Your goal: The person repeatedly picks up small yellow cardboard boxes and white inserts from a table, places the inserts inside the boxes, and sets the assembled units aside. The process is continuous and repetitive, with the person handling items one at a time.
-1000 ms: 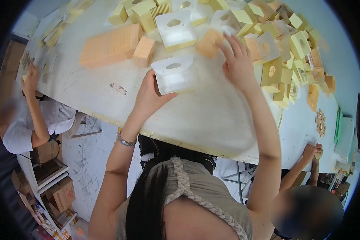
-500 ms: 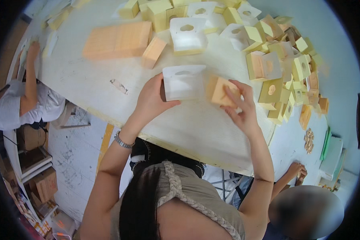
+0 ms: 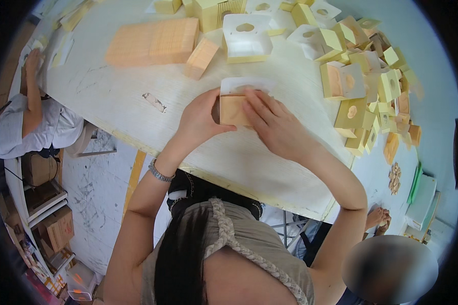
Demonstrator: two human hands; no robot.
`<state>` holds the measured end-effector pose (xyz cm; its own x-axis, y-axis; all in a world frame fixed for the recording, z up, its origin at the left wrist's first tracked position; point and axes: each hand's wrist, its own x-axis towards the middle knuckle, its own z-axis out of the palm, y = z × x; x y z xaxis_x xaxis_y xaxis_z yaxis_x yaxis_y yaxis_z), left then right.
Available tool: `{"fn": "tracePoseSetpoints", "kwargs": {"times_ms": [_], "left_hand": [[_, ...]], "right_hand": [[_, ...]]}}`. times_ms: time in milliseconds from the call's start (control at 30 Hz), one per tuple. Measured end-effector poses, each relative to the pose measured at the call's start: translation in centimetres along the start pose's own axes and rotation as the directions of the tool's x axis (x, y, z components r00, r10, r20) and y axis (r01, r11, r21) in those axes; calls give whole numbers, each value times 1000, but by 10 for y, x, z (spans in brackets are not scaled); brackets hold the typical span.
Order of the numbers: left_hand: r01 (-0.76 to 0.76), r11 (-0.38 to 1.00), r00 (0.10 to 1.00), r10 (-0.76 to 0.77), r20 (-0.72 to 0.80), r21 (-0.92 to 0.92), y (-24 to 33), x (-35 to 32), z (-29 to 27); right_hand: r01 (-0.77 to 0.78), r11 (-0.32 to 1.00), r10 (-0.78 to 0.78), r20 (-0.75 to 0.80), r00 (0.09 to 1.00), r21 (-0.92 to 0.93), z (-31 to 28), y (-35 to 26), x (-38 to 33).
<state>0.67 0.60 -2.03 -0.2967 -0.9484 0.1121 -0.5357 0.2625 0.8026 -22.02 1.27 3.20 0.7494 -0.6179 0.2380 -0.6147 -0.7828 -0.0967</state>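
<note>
A small carton (image 3: 234, 85), with its white flap standing up, is in front of me over the table. From its left side my left hand (image 3: 201, 114) grips it, thumb at the near edge and fingers behind. A peach-coloured block (image 3: 233, 109) sits in the carton opening, its flat face up. Over the block's right part lies my right hand (image 3: 275, 119), fingers stretched out and resting on it; its thumb is hidden. Beyond stands another open pale-yellow carton (image 3: 247, 38) with a white flap and cut-out, beside a single peach block (image 3: 202, 58).
Peach blocks stand in a tight row (image 3: 152, 43) at the far left of the white table (image 3: 188, 152). A pile of pale-yellow cartons (image 3: 353, 109) covers the right side. One person (image 3: 35, 122) works at the far left; another person's hands (image 3: 377, 218) are at the lower right.
My right hand has moved left with the peach block and brought it into the carton. The fingers now lie over the block. My left hand still holds the carton.
</note>
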Motion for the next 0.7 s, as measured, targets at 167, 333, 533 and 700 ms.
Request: {"fn": "tracePoseSetpoints", "kwargs": {"times_ms": [167, 333, 533, 700], "left_hand": [[18, 999, 1000, -18, 4, 49, 5, 0, -1], [-68, 997, 997, 69, -25, 33, -3, 3, 3], [-89, 995, 995, 91, -43, 49, -1, 1, 1], [-109, 991, 992, 114, -61, 82, -6, -1, 8]], "right_hand": [[119, 992, -120, -5, 993, -37, -7, 20, -2], [82, 997, -80, -97, 992, 12, 19, 16, -15], [5, 947, -22, -51, 998, -322, 1, 2, -28], [91, 814, 64, 245, 968, -574, 0, -26, -18]]}}
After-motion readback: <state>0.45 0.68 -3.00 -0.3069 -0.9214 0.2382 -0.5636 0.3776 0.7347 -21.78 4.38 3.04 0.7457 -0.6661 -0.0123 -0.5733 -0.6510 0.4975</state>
